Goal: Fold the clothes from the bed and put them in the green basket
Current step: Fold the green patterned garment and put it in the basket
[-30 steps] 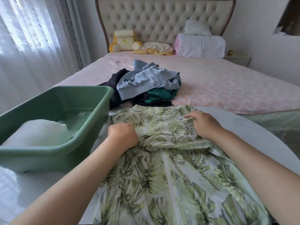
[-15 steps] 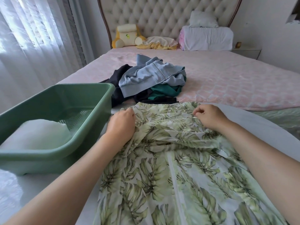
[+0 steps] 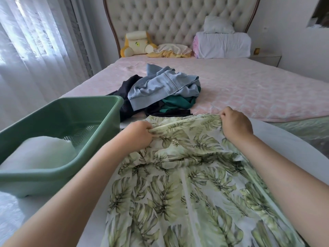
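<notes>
The leaf-print garment (image 3: 178, 193) you hold is thin, matt woven cloth, creased along its far edge. Your green basket (image 3: 44, 180) is smooth plastic with a faint sheen and a perforated floor. The pale blue garment (image 3: 160, 88) looks like soft, matt knit with a ribbed hem. The bed cover (image 3: 249, 90) is pink quilted cloth, slightly glossy; the headboard (image 3: 174, 20) is buttoned cream upholstery framed in dark wood.
</notes>
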The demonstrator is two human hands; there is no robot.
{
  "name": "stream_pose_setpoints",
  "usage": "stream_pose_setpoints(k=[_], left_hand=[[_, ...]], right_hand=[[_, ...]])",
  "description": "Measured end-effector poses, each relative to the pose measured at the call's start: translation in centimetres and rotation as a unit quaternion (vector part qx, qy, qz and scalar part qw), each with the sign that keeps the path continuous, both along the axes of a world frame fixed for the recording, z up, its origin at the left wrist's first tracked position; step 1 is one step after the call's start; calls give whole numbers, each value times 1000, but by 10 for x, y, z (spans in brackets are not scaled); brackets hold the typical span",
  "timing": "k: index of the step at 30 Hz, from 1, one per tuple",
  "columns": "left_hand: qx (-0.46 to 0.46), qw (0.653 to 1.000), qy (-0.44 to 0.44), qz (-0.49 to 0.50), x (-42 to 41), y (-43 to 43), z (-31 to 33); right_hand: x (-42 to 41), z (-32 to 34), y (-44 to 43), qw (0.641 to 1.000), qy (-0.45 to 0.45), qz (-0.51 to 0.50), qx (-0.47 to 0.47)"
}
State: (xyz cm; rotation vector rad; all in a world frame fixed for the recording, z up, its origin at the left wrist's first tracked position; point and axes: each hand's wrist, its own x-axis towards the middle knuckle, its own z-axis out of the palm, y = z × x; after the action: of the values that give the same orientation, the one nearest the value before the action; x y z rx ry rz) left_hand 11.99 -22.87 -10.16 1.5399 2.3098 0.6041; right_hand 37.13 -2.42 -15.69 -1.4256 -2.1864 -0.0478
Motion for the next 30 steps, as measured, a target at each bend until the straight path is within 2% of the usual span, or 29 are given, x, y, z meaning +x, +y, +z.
stream_pose_setpoints(k=[2, 3, 4, 6, 7, 9, 12, 14, 16, 19, 21, 23, 25, 27, 28, 30], left_hand=[[13, 998, -45, 36, -3, -2, 2], [15, 998, -17, 58, -3, -4, 0], [17, 995, 60, 74, -2, -7, -3], [45, 967, 242, 70, -1, -8, -18], [73, 955, 284, 47, 0, -7, -26], [94, 960, 260, -32, 6, -4, -38], [-6, 971, 192, -145, 11, -2, -55], [-110, 965, 180, -155, 6, -4, -62], [-174, 961, 163, -143, -3, -6, -65], [-230, 959, 105, -130, -11, -10, -65], [-226, 964, 75, -119, -11, -11, -66], [-158, 978, 90, -103, -9, -8, -66], [-41, 978, 179, -96, -7, -3, -65], [15, 962, 253, -102, -8, 3, -70], [2, 961, 257, -102, -11, 5, -75], [-73, 971, 211, -86, -17, 8, -85]], right_hand=[[0, 1, -2, 1000, -21, -8, 6], [-1, 1, -5, 999, -37, -11, 8], [-3, 1, -7, 998, -59, -14, 16], [-11, 0, -17, 995, -85, 4, 49], [-16, 0, -24, 994, -79, 33, 61], [-24, -1, -41, 989, -59, 128, 34], [-30, -5, -65, 965, -75, 232, -99], [-27, -13, -70, 948, -159, 213, -174], [-15, -25, -65, 936, -227, 165, -213], [5, -37, -54, 931, -261, 120, -225], [11, -38, -50, 930, -263, 117, -230], [7, -35, -51, 935, -256, 104, -223], [-2, -32, -56, 952, -222, 80, -194], [-12, -32, -58, 965, -183, 73, -172], [-14, -34, -58, 966, -169, 69, -181], [-13, -40, -53, 957, -169, 45, -230]])
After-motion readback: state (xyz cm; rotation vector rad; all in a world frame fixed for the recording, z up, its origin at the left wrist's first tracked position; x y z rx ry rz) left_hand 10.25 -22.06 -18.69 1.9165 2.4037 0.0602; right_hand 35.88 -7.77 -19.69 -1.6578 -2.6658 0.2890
